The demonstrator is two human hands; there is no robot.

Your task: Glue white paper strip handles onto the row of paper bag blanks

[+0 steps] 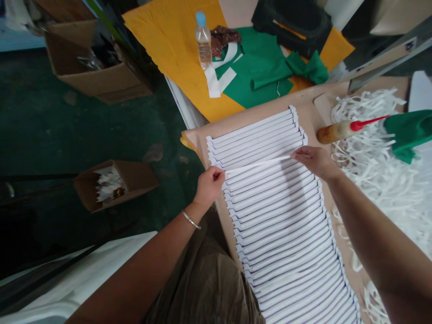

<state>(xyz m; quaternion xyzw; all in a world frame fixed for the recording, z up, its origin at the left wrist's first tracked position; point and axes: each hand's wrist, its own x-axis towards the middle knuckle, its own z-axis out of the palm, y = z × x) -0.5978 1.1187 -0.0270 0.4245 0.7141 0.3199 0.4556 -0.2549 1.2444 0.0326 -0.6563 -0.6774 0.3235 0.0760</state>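
Observation:
A narrow white strip point(258, 165) is stretched between my two hands, above a long row of overlapping white notched pieces point(280, 202) with dark lines. My left hand point(209, 183), a bracelet on its wrist, pinches one end at the row's left edge. At the right edge my right hand point(313, 161) pinches the other end between thumb and fingers. The row runs down the brown-covered table toward me, and its shadowed middle lies under the strip.
Right of the row lies a heap of loose white strips point(388, 180), with a red-tipped squeeze bottle point(337, 131) beside it. Green cloth point(259, 67) and a water bottle point(204, 42) rest on a yellow cover point(168, 40). Cardboard boxes point(138, 180) stand on the floor at left.

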